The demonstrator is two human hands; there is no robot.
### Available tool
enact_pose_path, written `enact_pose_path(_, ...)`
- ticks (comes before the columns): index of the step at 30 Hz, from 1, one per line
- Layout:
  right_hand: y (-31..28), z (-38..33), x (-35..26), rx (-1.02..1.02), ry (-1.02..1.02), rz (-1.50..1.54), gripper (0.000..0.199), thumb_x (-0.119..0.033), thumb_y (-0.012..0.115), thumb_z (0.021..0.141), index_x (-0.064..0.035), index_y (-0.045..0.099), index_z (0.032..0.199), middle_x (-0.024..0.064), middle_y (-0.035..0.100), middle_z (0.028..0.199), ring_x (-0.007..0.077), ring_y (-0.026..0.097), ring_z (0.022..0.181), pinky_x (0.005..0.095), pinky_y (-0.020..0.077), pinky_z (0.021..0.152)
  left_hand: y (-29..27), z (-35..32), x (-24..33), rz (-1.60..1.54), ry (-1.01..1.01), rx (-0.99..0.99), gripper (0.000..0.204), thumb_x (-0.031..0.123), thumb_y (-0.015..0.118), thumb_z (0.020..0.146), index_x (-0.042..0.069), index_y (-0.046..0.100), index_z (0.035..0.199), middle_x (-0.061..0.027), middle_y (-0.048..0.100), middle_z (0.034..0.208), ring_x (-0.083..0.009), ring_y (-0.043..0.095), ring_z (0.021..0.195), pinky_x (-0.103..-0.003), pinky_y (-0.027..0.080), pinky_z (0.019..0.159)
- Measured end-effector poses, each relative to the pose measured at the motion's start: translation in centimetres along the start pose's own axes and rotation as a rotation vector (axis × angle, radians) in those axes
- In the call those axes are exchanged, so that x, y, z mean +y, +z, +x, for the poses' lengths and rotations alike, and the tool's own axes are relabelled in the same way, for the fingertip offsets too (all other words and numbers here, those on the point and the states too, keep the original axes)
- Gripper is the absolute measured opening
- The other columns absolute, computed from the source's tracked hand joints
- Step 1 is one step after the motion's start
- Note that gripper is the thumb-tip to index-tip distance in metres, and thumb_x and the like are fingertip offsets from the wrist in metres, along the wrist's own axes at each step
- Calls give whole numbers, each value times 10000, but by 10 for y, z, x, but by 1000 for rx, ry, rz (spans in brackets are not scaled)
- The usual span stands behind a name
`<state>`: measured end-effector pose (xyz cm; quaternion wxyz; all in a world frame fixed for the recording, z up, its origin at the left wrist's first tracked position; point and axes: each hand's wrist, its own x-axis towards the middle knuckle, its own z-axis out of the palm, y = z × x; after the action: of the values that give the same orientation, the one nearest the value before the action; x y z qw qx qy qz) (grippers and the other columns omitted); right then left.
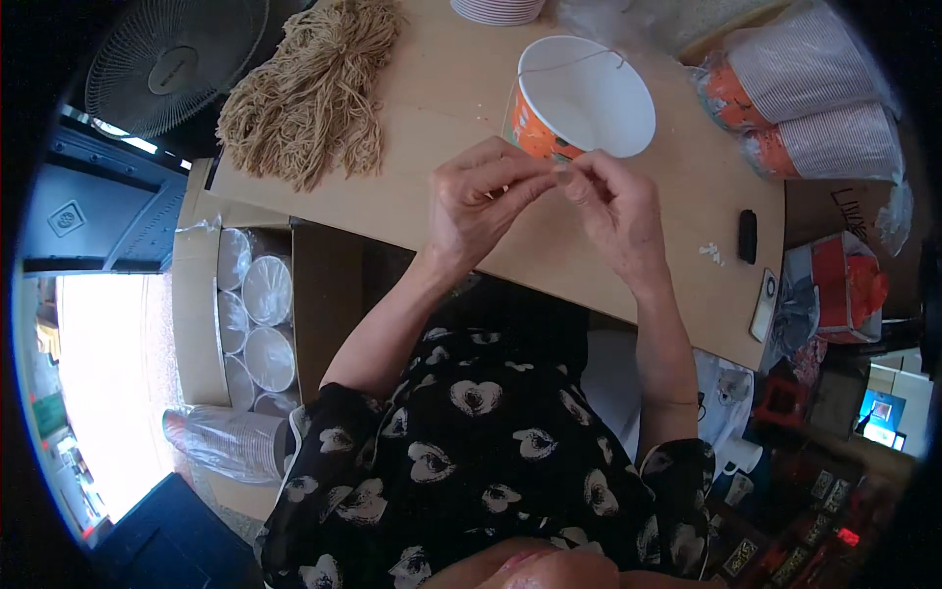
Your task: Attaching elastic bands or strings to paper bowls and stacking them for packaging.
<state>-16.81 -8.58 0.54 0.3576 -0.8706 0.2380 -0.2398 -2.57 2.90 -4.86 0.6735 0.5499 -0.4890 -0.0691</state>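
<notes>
In front of me on the table stands an orange paper bucket (599, 98) with a white inside, its mouth tilted toward me. A thin tan string (561, 71) crosses its rim and drops at the left side toward my fingers. Just at the bucket's near edge, my left hand (481, 201) and my right hand (620, 211) meet fingertip to fingertip. Both are closed in a pinch, apparently on the string, though the fingers cover most of the pinched part. A large bundle of tan strings (319, 93) lies on the table at the far left.
Stacked paper buckets in plastic (814, 93) lie at the far right. Near the right edge are a black object (748, 237), small white bits (711, 253) and a phone-like device (764, 304). A fan (175, 69) and an open carton (196, 294) of wrapped cups stand left.
</notes>
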Motion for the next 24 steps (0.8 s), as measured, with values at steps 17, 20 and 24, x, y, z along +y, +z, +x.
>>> enact_pose_path(17,-3,-32,-16,194,-98,280,279,-229,606,1016,17,653,891,10,607,772,68,542,695,215,428,625,-4,11,50,-68,-61,-274,334,14,737,866,45,707,1196,-67,683,872,-124,656,767,-261,546,693)
enact_pose_path(20,-10,-32,-17,134,-72,439,218,-169,619,1003,29,643,914,10,615,811,64,539,736,215,449,675,-5,10,54,-140,-143,-243,314,23,745,866,25,699,1177,-66,689,870,-117,663,767,-261,561,710)
enact_pose_path(24,-14,-33,-13,85,7,494,187,-150,623,998,25,644,933,5,618,821,61,540,746,209,446,689,-6,6,48,-191,-196,-237,236,45,756,864,6,718,1094,-70,693,872,-117,674,777,-264,574,725)
